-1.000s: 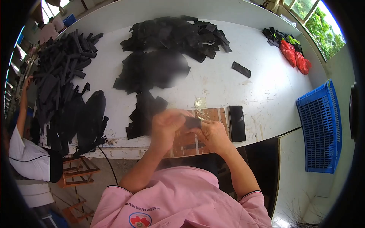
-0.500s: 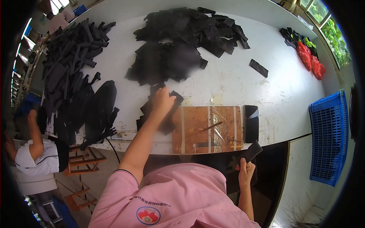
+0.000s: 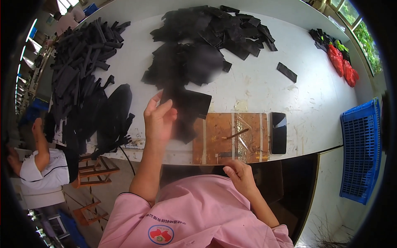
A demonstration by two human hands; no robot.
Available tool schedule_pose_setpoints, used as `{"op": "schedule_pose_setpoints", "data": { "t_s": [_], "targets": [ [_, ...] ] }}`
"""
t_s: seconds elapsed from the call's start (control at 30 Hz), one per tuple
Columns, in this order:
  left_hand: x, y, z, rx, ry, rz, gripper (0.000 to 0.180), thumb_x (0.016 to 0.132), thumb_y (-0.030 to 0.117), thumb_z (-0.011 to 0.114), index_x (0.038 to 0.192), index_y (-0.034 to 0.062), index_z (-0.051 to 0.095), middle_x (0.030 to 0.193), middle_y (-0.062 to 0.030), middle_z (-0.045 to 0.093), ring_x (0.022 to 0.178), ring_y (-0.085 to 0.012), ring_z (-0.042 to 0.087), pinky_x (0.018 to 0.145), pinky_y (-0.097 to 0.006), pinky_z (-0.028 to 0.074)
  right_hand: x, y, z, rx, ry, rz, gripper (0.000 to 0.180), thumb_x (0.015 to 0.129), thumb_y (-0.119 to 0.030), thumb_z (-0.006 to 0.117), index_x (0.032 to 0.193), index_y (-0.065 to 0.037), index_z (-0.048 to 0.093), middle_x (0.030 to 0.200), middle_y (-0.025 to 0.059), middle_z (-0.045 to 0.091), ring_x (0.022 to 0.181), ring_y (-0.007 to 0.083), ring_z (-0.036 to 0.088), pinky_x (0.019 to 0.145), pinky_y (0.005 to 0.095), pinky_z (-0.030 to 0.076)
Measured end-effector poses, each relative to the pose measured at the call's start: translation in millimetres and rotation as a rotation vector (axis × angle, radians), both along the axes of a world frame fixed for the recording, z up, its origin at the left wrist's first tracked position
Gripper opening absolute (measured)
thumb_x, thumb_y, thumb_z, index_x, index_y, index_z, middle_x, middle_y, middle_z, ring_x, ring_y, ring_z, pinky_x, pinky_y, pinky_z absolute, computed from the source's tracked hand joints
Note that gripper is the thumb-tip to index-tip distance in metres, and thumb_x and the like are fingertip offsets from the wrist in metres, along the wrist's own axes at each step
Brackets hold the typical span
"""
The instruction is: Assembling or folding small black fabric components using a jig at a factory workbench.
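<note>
You had daylight from the far-right window (image 3: 364,38), glare on the table (image 3: 316,89), haze over the black pieces (image 3: 180,62), bent edges.

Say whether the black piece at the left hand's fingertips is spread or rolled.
Spread: the black piece shows a broad, straight-edged face. Its end near the left hand is blurred.

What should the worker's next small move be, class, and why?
Probably bring the black piece over the brown board: the left hand seems to hold it near the board's far left corner, while the right hand, apparently empty, is at the board's near edge.
</note>
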State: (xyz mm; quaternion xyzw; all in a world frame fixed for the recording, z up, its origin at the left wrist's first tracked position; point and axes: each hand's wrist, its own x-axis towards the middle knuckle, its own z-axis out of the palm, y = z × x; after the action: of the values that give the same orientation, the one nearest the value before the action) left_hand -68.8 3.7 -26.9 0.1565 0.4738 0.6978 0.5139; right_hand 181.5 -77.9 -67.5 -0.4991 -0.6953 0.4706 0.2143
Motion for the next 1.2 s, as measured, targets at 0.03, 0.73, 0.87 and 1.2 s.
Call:
{"op": "schedule_pose_setpoints", "data": {
  "t_s": [0.03, 0.73, 0.87, 1.2],
  "targets": [
    [2.2, -9.3, 3.0, -0.020, -0.248, -0.101, 0.024, 0.078, -0.002, 0.053, 0.101, 0.0040, 0.049, 0.080, -0.0054, 0.059, 0.056, -0.0114, 0.053, 0.049, -0.020, 0.042, -17.9, 5.2, 6.9, -0.069, 0.212, -0.065, 0.029, 0.080, -0.022, 0.060, 0.092, 0.004, 0.056, 0.078, 0.0115, 0.059, 0.068, 0.0151, 0.055, 0.063, 0.0267, 0.044],
    [77.2, -74.5, -8.0, -0.075, 0.434, -0.440, 0.014, 0.079, 0.014, 0.060, 0.077, 0.0022, 0.052, 0.067, 0.0007, 0.053, 0.059, -0.0053, 0.048, 0.053, -0.019, 0.039, -51.6, 24.0, 10.5, 0.552, -0.025, -0.419, 0.019, 0.060, -0.008, 0.071, 0.059, -0.004, 0.052, 0.062, 0.0067, 0.051, 0.052, 0.0222, 0.050, 0.046, 0.0316, 0.039],
    [77.7, -65.2, -7.3, -0.227, 0.227, -0.449, 0.010, 0.078, 0.010, 0.061, 0.076, 0.0026, 0.054, 0.063, 0.0000, 0.055, 0.051, -0.0033, 0.048, 0.047, -0.015, 0.038, -43.8, 26.4, 1.1, 0.741, -0.154, -0.326, 0.019, 0.056, -0.007, 0.071, 0.064, -0.005, 0.054, 0.065, 0.0063, 0.052, 0.059, 0.0236, 0.053, 0.048, 0.0326, 0.042],
    [70.4, -70.1, -20.3, -0.040, 0.235, -0.652, 0.004, 0.078, 0.001, 0.058, 0.081, -0.0015, 0.058, 0.073, -0.0034, 0.059, 0.065, -0.0066, 0.055, 0.060, -0.020, 0.049, -30.6, 21.4, 29.0, 0.314, 0.198, -0.146, 0.020, 0.072, -0.014, 0.067, 0.079, 0.002, 0.058, 0.066, 0.0066, 0.050, 0.055, 0.0153, 0.049, 0.049, 0.0254, 0.038]
  ]
}}
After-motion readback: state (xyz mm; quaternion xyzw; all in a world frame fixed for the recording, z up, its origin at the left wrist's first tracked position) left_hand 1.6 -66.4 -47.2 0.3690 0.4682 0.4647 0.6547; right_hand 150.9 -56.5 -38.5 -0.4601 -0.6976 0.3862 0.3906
